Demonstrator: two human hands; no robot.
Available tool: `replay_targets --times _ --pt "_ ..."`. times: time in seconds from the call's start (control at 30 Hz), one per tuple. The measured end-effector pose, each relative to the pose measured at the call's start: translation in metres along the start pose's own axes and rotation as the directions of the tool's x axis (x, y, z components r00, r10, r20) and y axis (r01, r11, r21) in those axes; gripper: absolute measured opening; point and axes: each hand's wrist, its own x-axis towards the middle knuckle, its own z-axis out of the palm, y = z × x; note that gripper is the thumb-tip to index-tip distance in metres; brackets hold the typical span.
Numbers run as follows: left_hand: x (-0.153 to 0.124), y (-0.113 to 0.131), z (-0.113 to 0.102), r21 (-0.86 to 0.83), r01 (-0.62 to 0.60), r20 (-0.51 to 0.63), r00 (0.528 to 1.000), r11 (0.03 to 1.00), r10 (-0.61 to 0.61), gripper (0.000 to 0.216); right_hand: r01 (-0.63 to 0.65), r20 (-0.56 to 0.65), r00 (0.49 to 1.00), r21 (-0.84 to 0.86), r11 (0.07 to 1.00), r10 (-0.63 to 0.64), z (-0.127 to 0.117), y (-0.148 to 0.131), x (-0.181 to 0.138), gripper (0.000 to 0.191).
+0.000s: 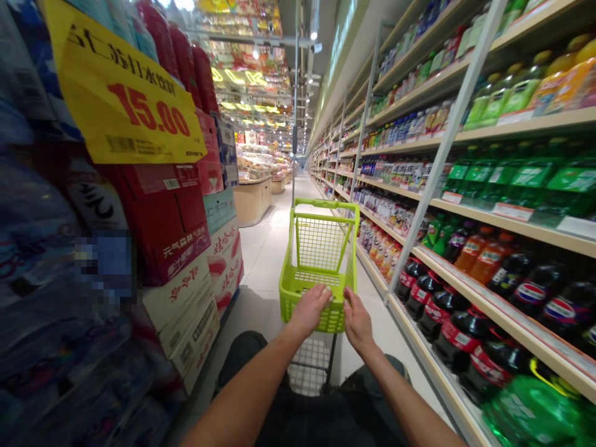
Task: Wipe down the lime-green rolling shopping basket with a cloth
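A lime-green shopping cart [321, 217] stands in the aisle directly in front of me, with a plastic mesh basket on top and a metal wire rack [310, 363] below. My left hand [314, 307] is over the near side of the basket, its fingers curled in; a small pale spot shows at its fingertips, and I cannot make out what it is. Facing it across a narrow gap is my right hand [357, 318], near the basket's right rear corner. Its fingers are loosely bent and apart from the thumb, with nothing visible in them.
Shelves of bottled drinks [493, 248] line the right side. Stacked drink cartons [186, 267] and wrapped bottles rise close on the left, under a yellow price sign [135, 93]. A pale floor [265, 248] runs ahead past a rounded display counter [251, 202].
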Motion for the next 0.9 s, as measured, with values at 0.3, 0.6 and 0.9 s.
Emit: replay_targets --times 0.3,0.6,0.9 --pt "-0.010 -0.027 -0.001 0.086 0.161 -0.129 0.980 0.983 -0.149 0.034 0.054 0.001 0.999 -0.004 0.999 -0.054 0.015 -0.014 -0.005 0.043" --pt "-0.010 -0.030 -0.011 0.119 0.134 -0.079 0.989 0.984 -0.125 0.040 0.003 0.041 0.999 -0.278 0.960 0.008 0.005 -0.006 -0.002 0.045" --pt "0.007 0.005 0.011 0.076 0.052 -0.036 0.998 0.996 -0.049 0.031 0.076 0.245 0.966 -0.578 0.813 0.084 -0.001 -0.014 -0.007 0.044"
